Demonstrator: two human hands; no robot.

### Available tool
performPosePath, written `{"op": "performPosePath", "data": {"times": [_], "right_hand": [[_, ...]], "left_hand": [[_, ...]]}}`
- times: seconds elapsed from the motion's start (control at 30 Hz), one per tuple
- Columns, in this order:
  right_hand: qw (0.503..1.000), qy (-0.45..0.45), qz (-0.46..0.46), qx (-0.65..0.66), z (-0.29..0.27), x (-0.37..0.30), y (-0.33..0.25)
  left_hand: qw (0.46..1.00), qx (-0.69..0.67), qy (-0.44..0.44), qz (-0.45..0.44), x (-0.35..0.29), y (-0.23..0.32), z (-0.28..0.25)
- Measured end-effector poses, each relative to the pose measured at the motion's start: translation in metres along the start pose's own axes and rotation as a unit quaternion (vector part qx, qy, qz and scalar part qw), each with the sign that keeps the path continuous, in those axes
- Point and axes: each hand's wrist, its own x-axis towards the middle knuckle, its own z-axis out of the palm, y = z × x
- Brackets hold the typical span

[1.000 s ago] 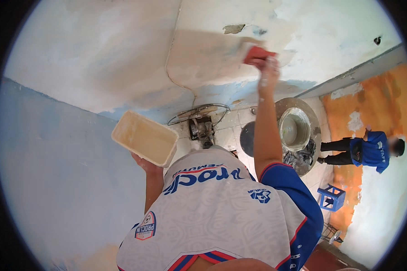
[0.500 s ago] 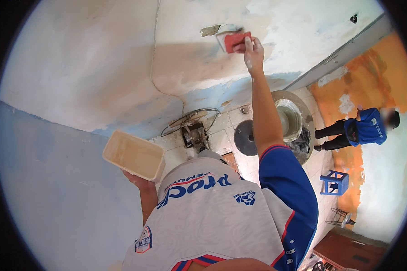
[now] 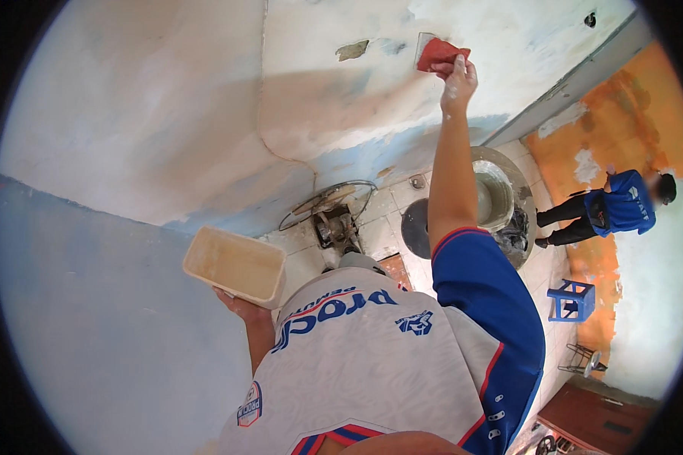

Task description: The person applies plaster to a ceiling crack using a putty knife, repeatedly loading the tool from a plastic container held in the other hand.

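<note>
My right hand (image 3: 458, 82) is stretched out to the wall (image 3: 334, 114), closed round a red putty knife (image 3: 442, 54). The knife's pale blade edge lies against the whitish, patchy plaster. Left of it is a chipped grey-brown spot (image 3: 352, 51) in the wall. Low on the left, my left hand (image 3: 239, 303) grips a cream rectangular plastic tub (image 3: 235, 265) from beneath and its near side. The tub is tilted, with a pale coating on its inside; most of the left fingers are hidden behind it.
A fan's wire guard and motor (image 3: 334, 224) lie on the tiled floor at the wall's foot. Right of my arm stand a bucket (image 3: 493, 199) and a dark round disc (image 3: 415, 227). A person in a blue shirt (image 3: 628, 203) stands at the right, beyond a blue stool (image 3: 572, 301).
My right hand has slid the putty knife to the right along the wall, away from the chipped spot. The tub in my left hand sits slightly lower and further right in view.
</note>
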Motion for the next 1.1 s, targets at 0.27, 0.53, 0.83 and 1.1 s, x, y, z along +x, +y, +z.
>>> {"op": "performPosePath", "data": {"times": [0.27,0.53,0.83,1.1], "right_hand": [[0.994,-0.099,0.049,0.018,0.025,-0.001,-0.003],[0.989,-0.142,0.045,-0.015,0.032,-0.02,0.013],[0.979,-0.187,0.079,-0.033,0.034,-0.031,-0.012],[0.986,-0.119,0.114,-0.035,0.005,0.003,-0.026]], "left_hand": [[0.998,-0.023,-0.053,-0.017,0.012,-0.01,-0.001],[0.998,-0.033,-0.053,-0.014,0.012,-0.019,-0.005],[0.994,-0.071,-0.078,-0.026,0.011,-0.011,-0.002],[0.998,-0.038,-0.049,0.002,0.008,-0.009,-0.003]]}}
